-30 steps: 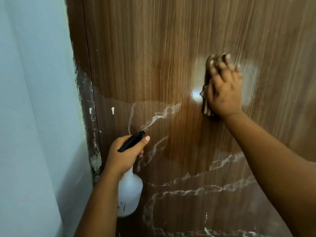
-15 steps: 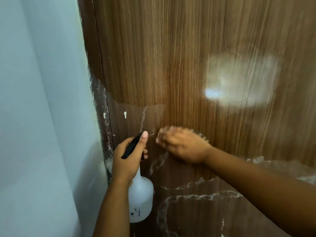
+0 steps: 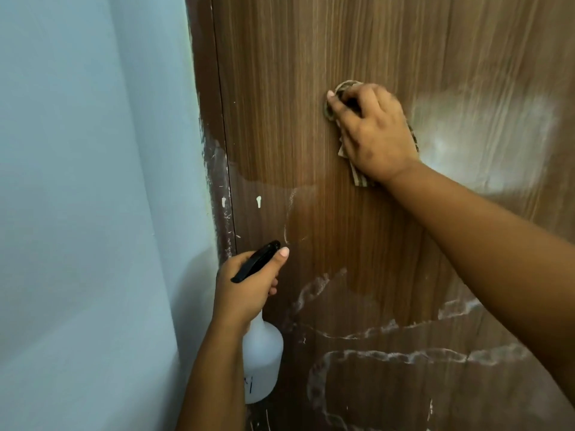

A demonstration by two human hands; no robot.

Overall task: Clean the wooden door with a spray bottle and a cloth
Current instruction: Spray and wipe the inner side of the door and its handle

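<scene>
Here we see the right hand (image 3: 375, 132) pressing the cloth (image 3: 357, 177) flat on the wooden door (image 3: 311, 73), fingers curled over its bunched top. Open door surface lies above and right of that hand; the door's left edge and frame (image 3: 203, 104) run just left of the left hand (image 3: 245, 287), which grips the spray bottle (image 3: 263, 362). A dark mark on the bottle, unreadable.

Pale blue wall (image 3: 87, 181) on left – paint-flecked brown frame (image 3: 214, 169) btwn it & the wood.
</scene>
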